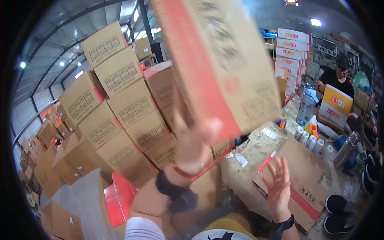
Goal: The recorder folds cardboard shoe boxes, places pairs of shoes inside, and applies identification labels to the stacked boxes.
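Observation:
A large brown cardboard box (244, 84) with a red stripe is raised in the air, tilted and blurred by motion. My left hand (194, 144) grips its lower left edge, thumb on the near face and fingers along the side. Below and to the right, my right hand (279, 186) holds nothing; its fingers are spread, palm partly turned up. It hovers over a flattened brown carton (308, 166) with a red band, which lies on the worktable. Dark bands circle both my wrists.
Stacked cartons (132, 108) rise at the left, beside red boxes (120, 198) low down. The worktable (244, 164) carries white rolls (312, 143), a clear water jug (306, 106) and black shoes (339, 205). Across it, a person (340, 80) is near a white-and-orange box (335, 105).

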